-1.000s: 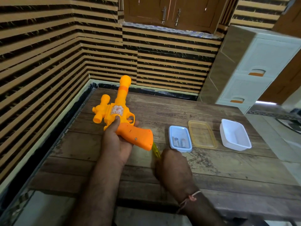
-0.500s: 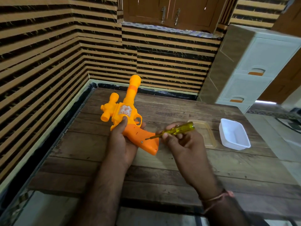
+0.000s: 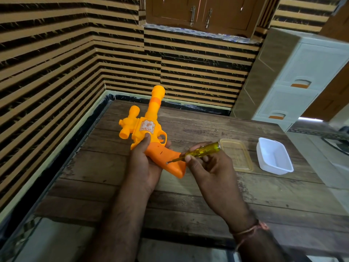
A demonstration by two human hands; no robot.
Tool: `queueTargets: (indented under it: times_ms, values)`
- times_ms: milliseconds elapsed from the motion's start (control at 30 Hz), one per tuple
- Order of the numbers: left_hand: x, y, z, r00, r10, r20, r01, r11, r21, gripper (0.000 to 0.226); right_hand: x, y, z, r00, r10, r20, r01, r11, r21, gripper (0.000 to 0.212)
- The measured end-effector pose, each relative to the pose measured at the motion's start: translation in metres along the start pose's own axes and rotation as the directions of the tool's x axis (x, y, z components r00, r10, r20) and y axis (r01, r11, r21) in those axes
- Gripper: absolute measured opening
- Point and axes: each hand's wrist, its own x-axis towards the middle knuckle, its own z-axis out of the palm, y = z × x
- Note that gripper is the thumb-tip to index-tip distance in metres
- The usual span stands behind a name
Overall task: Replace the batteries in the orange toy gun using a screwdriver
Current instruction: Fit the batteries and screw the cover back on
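Note:
The orange toy gun (image 3: 149, 127) is held above the wooden table, barrel pointing away from me, its darker orange grip toward me. My left hand (image 3: 143, 163) grips it from below around the grip and trigger area. My right hand (image 3: 205, 163) holds a screwdriver (image 3: 203, 150) with a clear yellow handle. Its metal tip rests on a small screw in the side of the grip. The blue box with the batteries is hidden behind my right hand.
On the wooden table (image 3: 188, 195), a clear yellowish lid (image 3: 238, 156) lies right of my right hand, and a white plastic tub (image 3: 273, 157) stands farther right. Striped walls close the left and back. A white drawer unit (image 3: 306, 76) stands at the back right.
My right hand lifted the screwdriver from the table edge and brought its tip onto the screw in the gun's grip. The gun shifted a little to the right.

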Motion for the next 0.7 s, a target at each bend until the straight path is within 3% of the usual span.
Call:
queueTargets:
  times_ms: [233,400,600,700]
  values:
    - [0.002,-0.001,-0.001,1.0,-0.001,-0.005,0.001,1.0,-0.008,0.049,0.0,0.003,0.002,1.0,0.005,-0.014,-0.005,1.0,-0.005,0.01]
    - [0.002,-0.002,-0.001,1.0,0.012,0.011,-0.012,1.0,0.027,0.047,0.001,0.001,0.001,1.0,-0.019,-0.001,0.019,0.993,-0.117,0.007]
    - [0.005,-0.01,0.0,0.999,0.038,0.02,-0.04,0.994,0.101,0.046,0.005,-0.011,-0.003,0.999,-0.031,-0.014,0.024,0.931,-0.364,0.027]
    - [0.007,-0.014,-0.002,0.998,0.055,0.016,-0.057,0.991,0.119,0.048,0.006,-0.009,-0.004,0.997,-0.008,-0.077,-0.018,0.94,-0.341,0.032]
